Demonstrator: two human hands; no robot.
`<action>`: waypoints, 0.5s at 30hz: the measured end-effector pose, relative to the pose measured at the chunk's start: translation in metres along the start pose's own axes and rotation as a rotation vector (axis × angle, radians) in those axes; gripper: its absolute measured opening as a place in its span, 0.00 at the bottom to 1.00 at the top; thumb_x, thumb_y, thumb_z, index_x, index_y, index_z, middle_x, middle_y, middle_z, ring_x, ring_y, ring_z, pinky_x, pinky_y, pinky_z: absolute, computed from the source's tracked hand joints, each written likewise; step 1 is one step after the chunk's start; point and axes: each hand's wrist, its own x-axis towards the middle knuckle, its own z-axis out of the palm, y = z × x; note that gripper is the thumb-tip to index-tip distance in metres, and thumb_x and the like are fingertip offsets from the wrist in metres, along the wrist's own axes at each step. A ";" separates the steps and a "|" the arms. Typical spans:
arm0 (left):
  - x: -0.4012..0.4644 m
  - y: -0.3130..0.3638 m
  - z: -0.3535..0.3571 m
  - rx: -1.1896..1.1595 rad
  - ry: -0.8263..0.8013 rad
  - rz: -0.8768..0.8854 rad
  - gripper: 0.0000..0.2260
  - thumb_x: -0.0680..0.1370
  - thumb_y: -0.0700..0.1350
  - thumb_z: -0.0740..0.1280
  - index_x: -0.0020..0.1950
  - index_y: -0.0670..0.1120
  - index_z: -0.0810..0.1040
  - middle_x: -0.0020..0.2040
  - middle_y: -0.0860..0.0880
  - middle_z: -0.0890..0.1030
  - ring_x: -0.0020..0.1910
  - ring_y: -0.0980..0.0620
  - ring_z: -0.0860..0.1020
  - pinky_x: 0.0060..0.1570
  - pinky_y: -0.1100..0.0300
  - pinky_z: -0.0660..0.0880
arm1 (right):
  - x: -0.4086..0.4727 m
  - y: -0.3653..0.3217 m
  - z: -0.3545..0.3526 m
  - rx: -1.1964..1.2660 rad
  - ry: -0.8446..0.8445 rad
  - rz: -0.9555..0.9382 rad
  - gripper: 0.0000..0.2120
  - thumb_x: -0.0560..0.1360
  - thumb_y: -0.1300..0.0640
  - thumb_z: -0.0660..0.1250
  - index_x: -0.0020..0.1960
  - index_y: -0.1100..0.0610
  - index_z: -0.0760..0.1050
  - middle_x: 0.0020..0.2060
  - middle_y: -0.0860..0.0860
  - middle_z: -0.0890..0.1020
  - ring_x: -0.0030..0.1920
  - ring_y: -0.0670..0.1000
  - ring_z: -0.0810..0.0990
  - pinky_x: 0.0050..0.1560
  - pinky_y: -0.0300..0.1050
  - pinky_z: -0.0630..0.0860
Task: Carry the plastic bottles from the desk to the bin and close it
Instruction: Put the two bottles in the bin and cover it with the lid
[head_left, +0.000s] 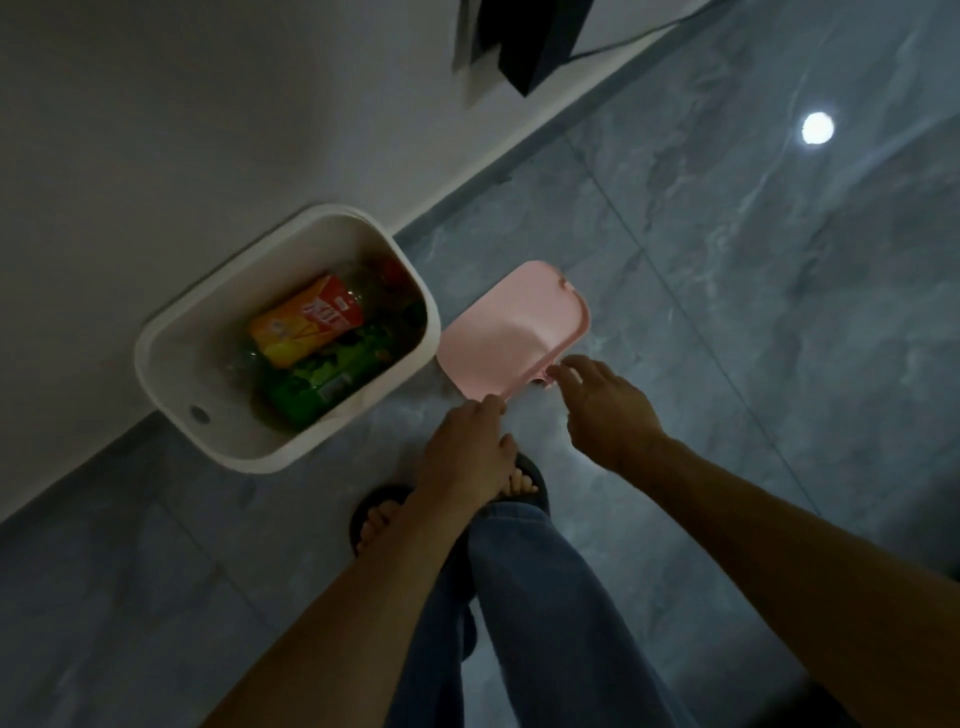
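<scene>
A white bin (166, 353) stands open on the floor against the wall. Inside it lie plastic bottles, one with an orange-red label (306, 319) and one with a green label (311, 389). A pink lid (511, 327) is just right of the bin, off the opening. My left hand (465, 447) grips the lid's near corner. My right hand (605, 402) touches the lid's near right edge with its fingertips, fingers curled around the rim.
The grey marble floor (727, 312) spreads to the right with a lamp reflection (817, 128). A dark object (524, 36) hangs by the white wall at the top. My feet in dark sandals (519, 478) stand just below the lid.
</scene>
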 end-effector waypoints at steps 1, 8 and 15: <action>0.014 -0.002 0.012 0.027 -0.008 -0.013 0.14 0.81 0.50 0.64 0.66 0.50 0.72 0.63 0.47 0.77 0.61 0.47 0.76 0.55 0.56 0.74 | 0.010 0.008 0.006 -0.020 -0.011 0.012 0.33 0.70 0.64 0.70 0.73 0.55 0.66 0.72 0.56 0.71 0.68 0.58 0.73 0.59 0.54 0.77; 0.090 -0.013 0.063 0.167 0.099 0.136 0.12 0.78 0.48 0.69 0.59 0.48 0.73 0.56 0.45 0.77 0.56 0.44 0.75 0.44 0.56 0.66 | 0.074 0.040 0.038 -0.153 0.066 -0.125 0.25 0.68 0.67 0.70 0.64 0.57 0.73 0.59 0.56 0.78 0.60 0.60 0.76 0.63 0.55 0.73; 0.100 -0.010 0.072 0.182 0.162 0.169 0.05 0.78 0.37 0.67 0.51 0.46 0.77 0.51 0.46 0.79 0.48 0.44 0.78 0.39 0.55 0.71 | 0.078 0.051 0.036 -0.153 0.124 -0.154 0.12 0.76 0.61 0.63 0.57 0.54 0.77 0.50 0.54 0.80 0.50 0.58 0.77 0.43 0.49 0.73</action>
